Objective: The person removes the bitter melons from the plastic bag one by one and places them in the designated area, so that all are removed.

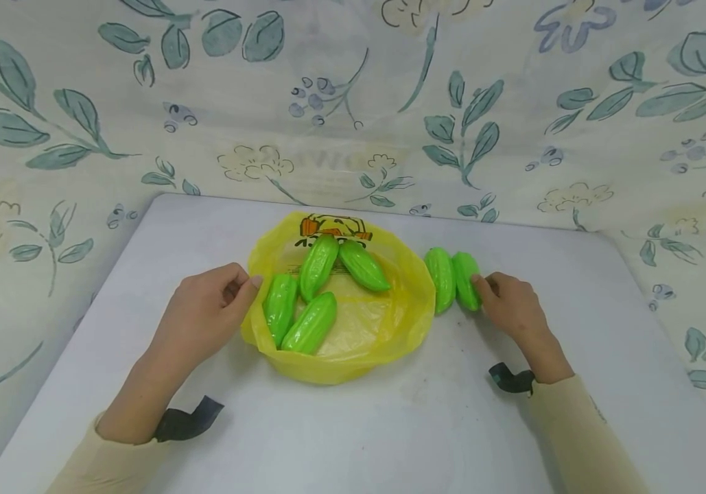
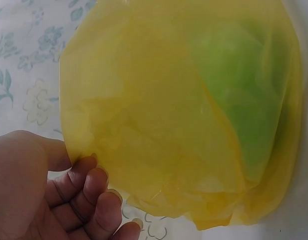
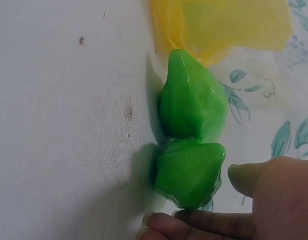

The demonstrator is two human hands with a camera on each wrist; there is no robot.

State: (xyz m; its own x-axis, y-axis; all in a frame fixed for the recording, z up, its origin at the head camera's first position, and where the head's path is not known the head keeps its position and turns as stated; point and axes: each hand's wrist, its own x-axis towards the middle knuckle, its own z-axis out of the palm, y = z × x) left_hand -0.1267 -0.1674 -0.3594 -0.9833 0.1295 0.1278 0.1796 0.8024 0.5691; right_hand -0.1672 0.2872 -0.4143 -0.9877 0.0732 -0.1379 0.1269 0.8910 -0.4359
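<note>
A yellow plastic bag stands with its mouth spread wide, and several glossy green ridged toy vegetables lie inside. My left hand pinches the left rim of the bag between thumb and fingers, as the left wrist view also shows. Two more green ridged toy vegetables lie side by side against the bag's right side: a nearer one and an outer one. Beside the outer one is my right hand. In the right wrist view its thumb stands slightly apart from that piece, with the fingers close along its other side.
Everything rests on a white table with a few small dark specks. A floral cloth rises behind the table's back edge. Dark straps are round both wrists.
</note>
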